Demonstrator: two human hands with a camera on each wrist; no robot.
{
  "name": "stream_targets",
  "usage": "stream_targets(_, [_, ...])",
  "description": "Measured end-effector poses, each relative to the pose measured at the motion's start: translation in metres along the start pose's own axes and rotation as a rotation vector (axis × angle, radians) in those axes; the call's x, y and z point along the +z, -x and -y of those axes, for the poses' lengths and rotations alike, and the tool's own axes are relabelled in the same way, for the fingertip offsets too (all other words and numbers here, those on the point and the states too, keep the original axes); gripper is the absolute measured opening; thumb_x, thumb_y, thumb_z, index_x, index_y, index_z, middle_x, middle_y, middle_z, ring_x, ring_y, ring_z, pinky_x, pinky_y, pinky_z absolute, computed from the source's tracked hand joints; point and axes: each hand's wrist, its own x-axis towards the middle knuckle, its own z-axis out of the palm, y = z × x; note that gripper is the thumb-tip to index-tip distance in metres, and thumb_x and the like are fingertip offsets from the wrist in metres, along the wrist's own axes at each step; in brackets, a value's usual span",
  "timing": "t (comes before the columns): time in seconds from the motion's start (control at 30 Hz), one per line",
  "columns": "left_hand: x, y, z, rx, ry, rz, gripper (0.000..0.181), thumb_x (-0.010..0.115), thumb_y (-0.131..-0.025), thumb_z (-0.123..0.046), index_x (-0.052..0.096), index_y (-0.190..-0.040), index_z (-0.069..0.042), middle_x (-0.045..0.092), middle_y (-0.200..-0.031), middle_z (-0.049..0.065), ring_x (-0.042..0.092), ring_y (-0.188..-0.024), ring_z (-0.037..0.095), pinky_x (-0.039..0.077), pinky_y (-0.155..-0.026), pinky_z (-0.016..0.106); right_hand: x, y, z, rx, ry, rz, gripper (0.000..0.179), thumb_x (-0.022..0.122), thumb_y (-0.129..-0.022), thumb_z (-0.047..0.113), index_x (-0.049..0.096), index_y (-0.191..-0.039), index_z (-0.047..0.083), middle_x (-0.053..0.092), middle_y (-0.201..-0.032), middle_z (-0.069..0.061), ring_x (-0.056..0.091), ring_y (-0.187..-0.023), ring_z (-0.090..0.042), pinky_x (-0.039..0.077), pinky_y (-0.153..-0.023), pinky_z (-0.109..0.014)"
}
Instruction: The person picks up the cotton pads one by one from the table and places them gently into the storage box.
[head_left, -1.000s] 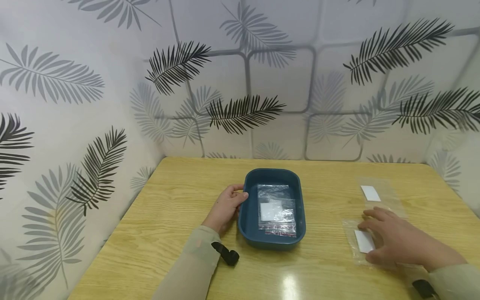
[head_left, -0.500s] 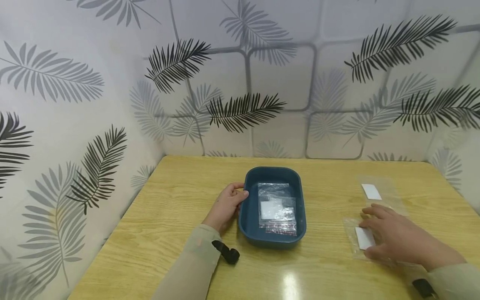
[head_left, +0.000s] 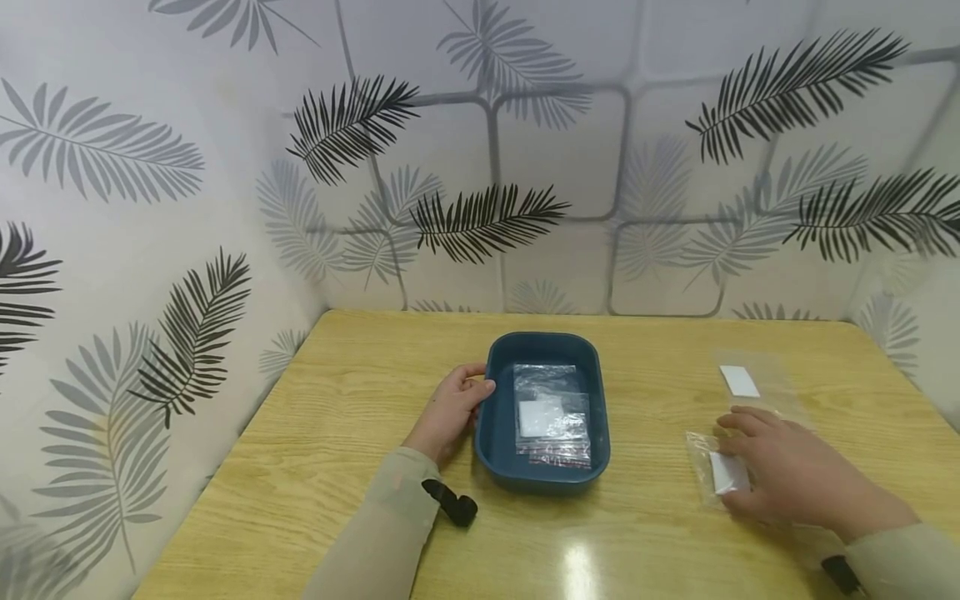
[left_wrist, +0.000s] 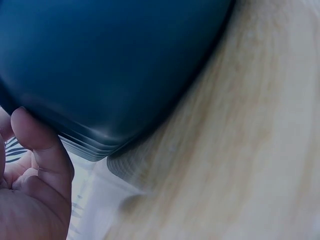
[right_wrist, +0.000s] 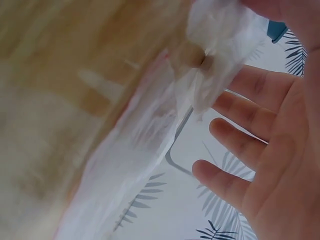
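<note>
My left hand [head_left: 448, 410] grips the left side of a dark blue plastic bin [head_left: 542, 483], its thumb at the rim. Inside the bin lie several clear zip bags [head_left: 553, 454], with a white square piece [head_left: 538, 418] showing. On the right, my right hand [head_left: 804, 477] pinches a clear zip bag [right_wrist: 135, 135] between thumb and index finger, while the other fingers are spread. A white rectangular piece [head_left: 729, 472] shows in this bag, partly covered by the hand. The bag stands tilted up off the table in the right wrist view.
Behind the right hand, another clear bag [head_left: 780, 387] with a white piece [head_left: 739, 381] lies flat on the wooden table [head_left: 352, 367]. A leaf-patterned wall covering [head_left: 555, 267] closes off the back and left sides.
The right hand and the bag it holds have shifted slightly toward the back, and the bag's near edge has drawn in under the hand. The left hand keeps its hold on the bin.
</note>
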Motion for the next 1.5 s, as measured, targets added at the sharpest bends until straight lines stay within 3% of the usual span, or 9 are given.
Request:
stream_targets(0.2, [0.001, 0.000, 0.000, -0.001, -0.008, 0.005, 0.045, 0.060, -0.104, -0.021, 0.048, -0.145, -0.006, 0.059, -0.090, 0.008, 0.052, -0.066, 0.014, 0.045, -0.058, 0.027, -0.001, -0.007, -0.003, -0.039, 0.002, -0.092, 0.059, 0.086, -0.069, 0.047, 0.076, -0.109, 0.005, 0.060, -0.128, -0.020, 0.054, -0.120, -0.044, 0.047, -0.094, -0.060])
stream_targets(0.47, [0.001, -0.003, 0.000, -0.001, -0.008, 0.011, 0.045, 0.061, -0.104, -0.020, 0.048, -0.144, -0.004, 0.058, -0.089, 0.008, 0.051, -0.066, 0.014, 0.044, -0.057, 0.027, -0.021, -0.028, 0.000, -0.070, -0.030, -0.180, 0.046, 0.087, -0.070, 0.043, 0.076, -0.101, 0.011, 0.060, -0.130, -0.018, 0.055, -0.120, -0.043, 0.048, -0.092, -0.060])
stream_targets(0.97, [0.001, 0.000, 0.001, 0.002, -0.015, 0.013, 0.045, 0.059, -0.105, -0.020, 0.047, -0.145, -0.004, 0.060, -0.091, 0.010, 0.052, -0.067, 0.015, 0.045, -0.058, 0.027, -0.054, -0.080, 0.033, -0.113, -0.075, -0.187, 0.046, 0.082, -0.078, 0.045, 0.075, -0.107, 0.010, 0.057, -0.138, -0.018, 0.053, -0.126, -0.040, 0.045, -0.099, -0.056])
stream_targets(1.5, [-0.001, -0.001, 0.001, 0.005, -0.015, 0.007, 0.044, 0.060, -0.104, -0.021, 0.048, -0.144, -0.005, 0.061, -0.095, 0.013, 0.054, -0.069, 0.016, 0.047, -0.059, 0.027, -0.070, -0.142, 0.075, -0.196, -0.052, -0.134, 0.052, 0.075, -0.080, 0.050, 0.075, -0.113, 0.010, 0.054, -0.143, -0.015, 0.053, -0.128, -0.037, 0.045, -0.101, -0.053])
